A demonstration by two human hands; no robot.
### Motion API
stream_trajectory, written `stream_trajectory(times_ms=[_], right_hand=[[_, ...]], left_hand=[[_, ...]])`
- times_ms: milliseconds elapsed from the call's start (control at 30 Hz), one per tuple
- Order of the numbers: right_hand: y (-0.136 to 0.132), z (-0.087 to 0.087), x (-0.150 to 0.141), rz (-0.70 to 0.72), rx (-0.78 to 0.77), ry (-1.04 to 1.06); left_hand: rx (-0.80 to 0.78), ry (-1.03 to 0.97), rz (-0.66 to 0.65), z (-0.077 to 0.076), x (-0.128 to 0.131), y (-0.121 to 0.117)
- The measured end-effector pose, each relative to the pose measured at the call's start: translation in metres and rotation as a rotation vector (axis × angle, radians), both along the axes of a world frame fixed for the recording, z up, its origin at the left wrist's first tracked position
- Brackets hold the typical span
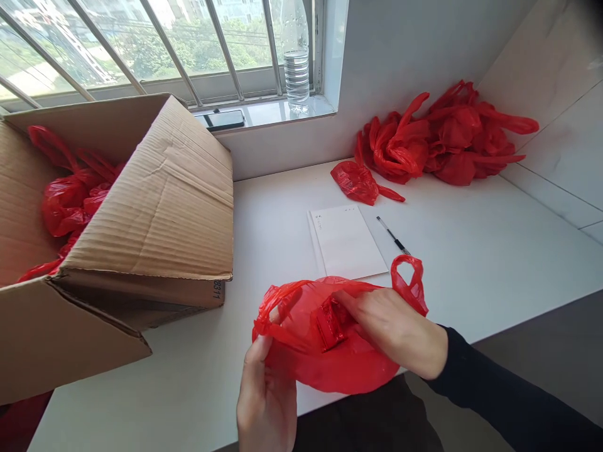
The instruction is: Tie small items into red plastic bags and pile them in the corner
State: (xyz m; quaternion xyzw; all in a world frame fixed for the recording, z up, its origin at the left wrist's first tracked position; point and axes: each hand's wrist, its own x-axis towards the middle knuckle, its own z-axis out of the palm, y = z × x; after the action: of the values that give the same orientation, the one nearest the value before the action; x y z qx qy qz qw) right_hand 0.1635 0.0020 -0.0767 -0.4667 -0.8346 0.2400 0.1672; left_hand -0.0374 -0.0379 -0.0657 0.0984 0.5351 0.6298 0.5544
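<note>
A thin red plastic bag (343, 364) hangs open over the near edge of the white table (471, 251). My left hand (264, 402) grips its lower left rim from below, thumb up against the plastic. My right hand (400, 329), in a black sleeve, reaches into the bag's mouth, fingers closed around a small red box-like object (330, 326) seen through the plastic. One bag handle (409, 282) sticks up to the right.
An open cardboard box (155, 207) with several red bags (70, 194) inside lies at left. A white notepad (346, 242) and a pen (393, 235) lie mid-table. A heap of red bags (443, 138) fills the back right corner. On the sill: a water bottle (296, 63), a phone (223, 119).
</note>
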Motion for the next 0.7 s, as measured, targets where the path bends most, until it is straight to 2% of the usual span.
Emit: stream_trajectory(times_ms=[133, 333, 433, 600, 700], right_hand=[[0.005, -0.001, -0.004, 0.015, -0.129, -0.001], [0.005, 0.008, -0.002, -0.021, -0.095, 0.028], [0.007, 0.003, -0.003, -0.067, -0.041, -0.055], [0.01, -0.011, -0.004, -0.259, -0.013, -0.299], [0.0, -0.001, 0.0, -0.127, 0.06, -0.217]], left_hand=[[0.01, 0.027, -0.042, -0.001, 0.001, -0.001], [0.027, 0.032, -0.046, -0.002, -0.001, 0.0], [-0.002, 0.001, -0.032, -0.006, -0.005, -0.004], [-0.044, -0.019, -0.005, -0.013, -0.01, -0.013], [-0.027, -0.023, 0.019, -0.016, -0.012, -0.016]])
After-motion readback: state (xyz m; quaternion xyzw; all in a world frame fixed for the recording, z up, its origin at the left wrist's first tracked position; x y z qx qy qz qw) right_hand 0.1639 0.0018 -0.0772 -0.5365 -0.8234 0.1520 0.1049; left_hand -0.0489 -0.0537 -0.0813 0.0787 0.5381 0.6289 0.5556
